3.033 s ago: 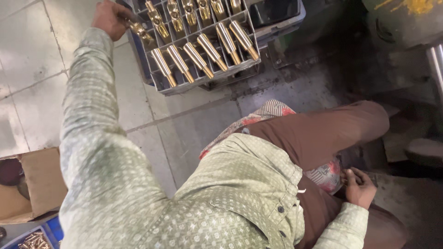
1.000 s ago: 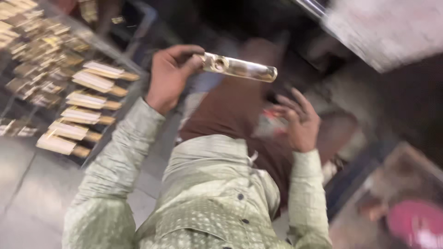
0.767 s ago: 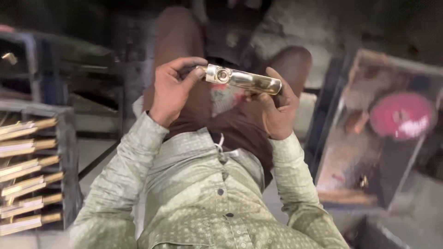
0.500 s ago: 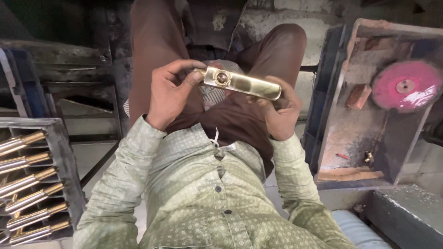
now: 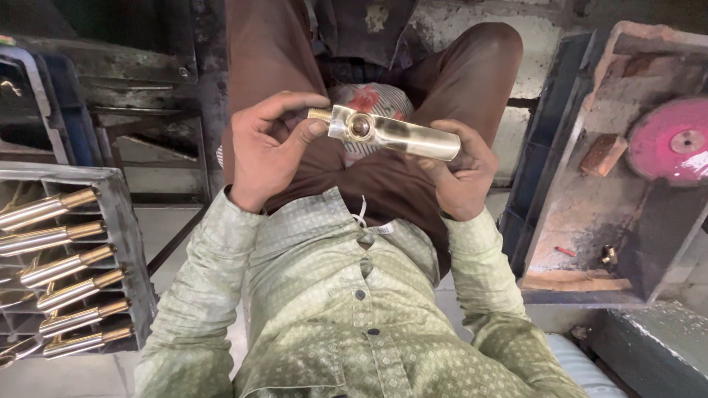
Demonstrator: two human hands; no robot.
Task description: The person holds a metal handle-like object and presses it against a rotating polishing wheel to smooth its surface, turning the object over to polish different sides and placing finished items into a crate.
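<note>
Both hands were found closed on one brass fitting (image 5: 394, 134), which was held level above the lap, in front of the brown trousers (image 5: 295, 44). The left hand (image 5: 269, 151) was wrapped about the threaded end, thumb and forefinger pinched on it; the right hand (image 5: 461, 173) was cupped under the plain end, fingers curled beneath. A round port in the fitting's side was turned up towards the camera. The step in hand was judged to be a close check of the piece, or the seating of a small part at that port; a steady grip and a slow turn of the fitting would be called for next. At the left edge a crate (image 5: 122, 221) of like brass pieces (image 5: 63, 269) was noted, and at the right a tray (image 5: 582, 284) with a pink disc (image 5: 675, 144). Against the frame half a second earlier, the grip was unchanged and the piece was seen slightly nearer.
</note>
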